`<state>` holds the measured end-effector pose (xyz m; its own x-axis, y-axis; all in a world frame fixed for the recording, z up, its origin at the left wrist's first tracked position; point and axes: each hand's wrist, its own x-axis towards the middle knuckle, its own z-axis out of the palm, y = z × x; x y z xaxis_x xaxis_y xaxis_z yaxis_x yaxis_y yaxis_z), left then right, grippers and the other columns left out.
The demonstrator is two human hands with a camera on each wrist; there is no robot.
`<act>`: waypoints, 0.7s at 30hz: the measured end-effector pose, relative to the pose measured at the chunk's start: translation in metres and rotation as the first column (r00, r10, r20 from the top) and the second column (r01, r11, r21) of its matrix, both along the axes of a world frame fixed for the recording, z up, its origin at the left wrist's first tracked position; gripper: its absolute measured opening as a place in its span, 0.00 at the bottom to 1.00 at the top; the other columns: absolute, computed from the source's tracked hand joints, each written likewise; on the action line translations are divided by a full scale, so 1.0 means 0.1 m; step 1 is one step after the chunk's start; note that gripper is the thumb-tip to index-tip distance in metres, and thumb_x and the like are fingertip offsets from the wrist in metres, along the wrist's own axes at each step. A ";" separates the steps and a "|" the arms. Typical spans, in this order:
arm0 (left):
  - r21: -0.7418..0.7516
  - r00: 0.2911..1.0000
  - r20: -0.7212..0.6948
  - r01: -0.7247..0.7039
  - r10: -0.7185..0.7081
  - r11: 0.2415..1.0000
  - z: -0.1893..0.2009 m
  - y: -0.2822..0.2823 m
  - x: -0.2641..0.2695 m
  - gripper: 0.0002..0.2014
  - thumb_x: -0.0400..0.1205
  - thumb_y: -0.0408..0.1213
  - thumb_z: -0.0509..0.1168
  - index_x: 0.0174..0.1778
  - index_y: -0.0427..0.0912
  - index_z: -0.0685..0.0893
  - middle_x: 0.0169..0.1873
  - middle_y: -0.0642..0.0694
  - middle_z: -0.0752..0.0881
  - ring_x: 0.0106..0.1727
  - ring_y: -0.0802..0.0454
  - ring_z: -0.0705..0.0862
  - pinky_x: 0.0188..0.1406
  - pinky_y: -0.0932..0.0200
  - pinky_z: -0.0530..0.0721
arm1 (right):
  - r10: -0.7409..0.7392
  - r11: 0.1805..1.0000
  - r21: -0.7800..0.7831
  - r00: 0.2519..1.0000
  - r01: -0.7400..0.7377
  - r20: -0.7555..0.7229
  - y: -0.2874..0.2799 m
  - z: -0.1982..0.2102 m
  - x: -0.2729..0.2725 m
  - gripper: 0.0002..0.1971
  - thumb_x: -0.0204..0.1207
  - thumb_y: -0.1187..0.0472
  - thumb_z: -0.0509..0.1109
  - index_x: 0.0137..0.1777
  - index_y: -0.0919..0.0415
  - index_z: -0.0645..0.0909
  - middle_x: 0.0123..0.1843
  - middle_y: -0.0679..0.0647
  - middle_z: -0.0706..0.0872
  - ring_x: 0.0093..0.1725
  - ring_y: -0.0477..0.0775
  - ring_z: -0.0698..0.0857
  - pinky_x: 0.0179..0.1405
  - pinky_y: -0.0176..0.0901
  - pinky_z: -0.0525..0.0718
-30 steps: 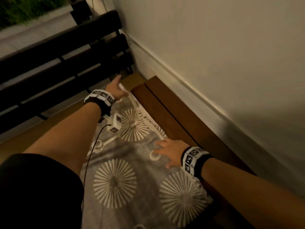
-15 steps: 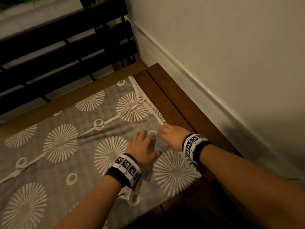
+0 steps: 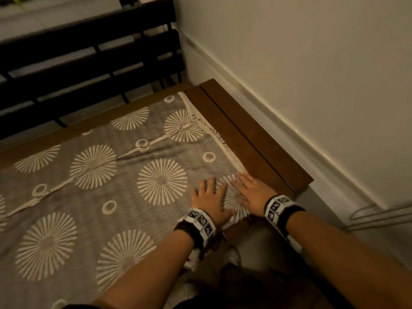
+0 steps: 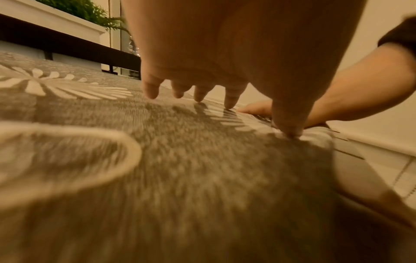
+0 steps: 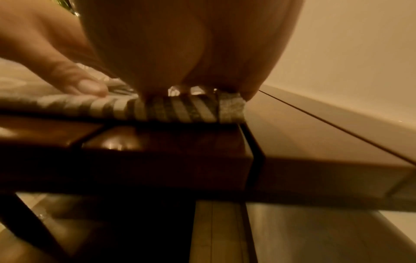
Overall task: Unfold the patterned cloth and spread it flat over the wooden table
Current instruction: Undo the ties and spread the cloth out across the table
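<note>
The grey cloth (image 3: 124, 186) with cream sunburst circles lies spread over the wooden table (image 3: 245, 134); a crease runs across it from left to upper right. A bare strip of wood shows along the cloth's right edge. My left hand (image 3: 209, 197) lies flat with spread fingers on the cloth's near right corner. My right hand (image 3: 249, 192) presses flat beside it, on the cloth's hem. In the left wrist view the left fingers (image 4: 229, 99) touch the cloth (image 4: 180, 160) with their tips. The right wrist view shows the cloth's corner (image 5: 180, 108) at the table's edge (image 5: 168, 147).
A dark slatted bench (image 3: 89, 63) stands behind the table. A cream wall (image 3: 312, 63) with a white skirting (image 3: 289, 128) runs close along the table's right side. Tiled floor and white shoes (image 3: 231, 257) show below the near edge.
My left hand came back from the far corner to the near right corner. Both hands slid toward me along the cloth's right edge, and my view shifted left.
</note>
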<state>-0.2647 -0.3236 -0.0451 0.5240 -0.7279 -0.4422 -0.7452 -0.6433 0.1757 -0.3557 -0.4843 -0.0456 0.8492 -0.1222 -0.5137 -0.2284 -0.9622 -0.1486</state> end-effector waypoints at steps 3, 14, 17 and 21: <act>0.057 1.000 -0.027 0.012 -0.010 0.998 -0.11 0.13 -0.18 0.41 0.79 0.70 0.49 0.83 0.61 0.37 0.83 0.44 0.33 0.83 0.35 0.34 0.78 0.29 0.39 | -0.012 0.999 -0.045 0.999 0.014 0.039 0.05 -0.07 -0.19 0.32 0.81 0.37 0.32 0.82 0.47 0.31 0.80 0.46 0.24 0.84 0.50 0.34 0.82 0.55 0.43; -0.098 0.978 -0.196 -0.098 0.077 0.990 -0.10 0.04 -0.29 0.39 0.79 0.70 0.50 0.84 0.61 0.45 0.85 0.48 0.40 0.84 0.41 0.36 0.78 0.36 0.34 | -0.003 0.996 -0.092 0.998 0.008 0.057 -0.21 -0.08 -0.35 0.36 0.78 0.35 0.31 0.85 0.48 0.38 0.86 0.49 0.36 0.85 0.51 0.40 0.81 0.56 0.36; -0.174 0.973 -0.064 -0.228 0.220 0.958 -0.03 0.24 -0.12 0.36 0.81 0.65 0.51 0.83 0.57 0.51 0.85 0.45 0.47 0.85 0.40 0.41 0.79 0.37 0.37 | 0.068 0.990 -0.133 0.981 -0.043 0.184 -0.15 0.03 -0.09 0.35 0.74 0.42 0.44 0.78 0.58 0.66 0.81 0.59 0.66 0.80 0.60 0.64 0.82 0.57 0.52; -0.078 0.911 0.018 -0.409 0.412 0.909 0.01 0.44 0.02 0.37 0.82 0.66 0.46 0.84 0.58 0.42 0.84 0.41 0.38 0.83 0.34 0.34 0.77 0.32 0.33 | 0.133 0.991 -0.058 0.966 -0.123 0.222 0.09 -0.02 0.43 0.35 0.78 0.40 0.44 0.82 0.55 0.59 0.85 0.58 0.56 0.83 0.60 0.55 0.83 0.57 0.52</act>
<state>-0.2624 -0.2795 -0.0442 0.7970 -0.4739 -0.3745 -0.4242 -0.8805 0.2114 -0.3127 -0.4751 -0.0472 0.9521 -0.0230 -0.3048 -0.0686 -0.9878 -0.1397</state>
